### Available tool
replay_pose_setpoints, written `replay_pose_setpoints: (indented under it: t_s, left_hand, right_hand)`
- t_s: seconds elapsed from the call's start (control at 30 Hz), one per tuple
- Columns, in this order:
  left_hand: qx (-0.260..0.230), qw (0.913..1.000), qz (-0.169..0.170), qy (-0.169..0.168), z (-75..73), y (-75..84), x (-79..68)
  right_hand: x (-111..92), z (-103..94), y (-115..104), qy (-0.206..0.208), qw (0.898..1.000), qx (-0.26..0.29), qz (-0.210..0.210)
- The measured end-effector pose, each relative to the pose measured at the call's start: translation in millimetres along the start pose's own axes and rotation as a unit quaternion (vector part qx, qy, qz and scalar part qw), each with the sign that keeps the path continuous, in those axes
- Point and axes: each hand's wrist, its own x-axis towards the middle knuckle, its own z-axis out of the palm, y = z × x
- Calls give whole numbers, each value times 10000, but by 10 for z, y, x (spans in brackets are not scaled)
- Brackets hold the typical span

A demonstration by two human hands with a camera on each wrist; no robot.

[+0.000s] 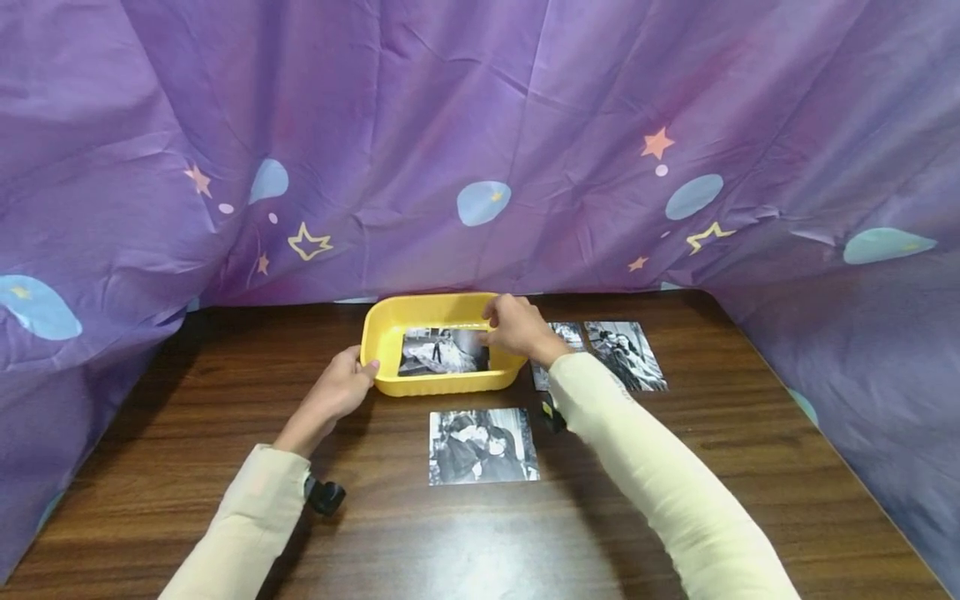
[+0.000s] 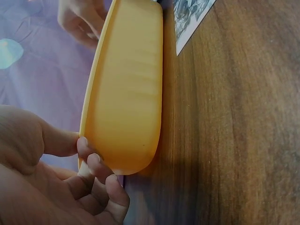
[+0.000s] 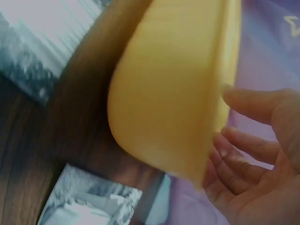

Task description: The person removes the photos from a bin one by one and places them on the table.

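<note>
A yellow plastic basket (image 1: 442,386) with a low rim stands toward the back of the table. Inside it lies a black-and-white photo (image 1: 442,352) of figures and a wide pale dress. My left hand (image 1: 343,382) pinches the basket's left front corner, thumb over the rim and fingers against the outer wall, as the left wrist view (image 2: 61,173) shows. Over the right end of the basket is my right hand (image 1: 519,327), fingers bent loosely, tips near the photo's right edge. In the right wrist view its thumb (image 3: 253,103) and fingers stand apart beside the rim.
In front of the basket a photo of two people (image 1: 483,446) lies flat on the brown wooden table (image 1: 375,533). More photos lie to the right, one in full view (image 1: 626,356), others partly behind my right hand. A purple star-patterned cloth (image 1: 420,125) hangs behind.
</note>
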Motion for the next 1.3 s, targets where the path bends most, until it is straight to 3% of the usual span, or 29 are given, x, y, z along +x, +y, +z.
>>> replay_pose_setpoints:
  t_s: [0.2, 0.7, 0.87, 1.1, 1.3]
  left_hand:
    - [58, 10000, -11, 44, 14, -11, 8]
    - [150, 9998, -76, 68, 55, 30, 11]
    - [145, 9998, -127, 56, 50, 39, 9]
    - [164, 9997, -132, 77, 23, 34, 4]
    - [170, 9996, -182, 99, 9, 5, 9]
  right_hand:
    - [80, 206, -96, -539, 9980, -323, -19]
    - [112, 389, -140, -819, 9879, -895, 964]
    - [129, 406, -132, -635, 9897, -719, 1060]
    - [176, 417, -134, -3, 9946, -300, 995]
    - [178, 363, -162, 233, 9978, -107, 616]
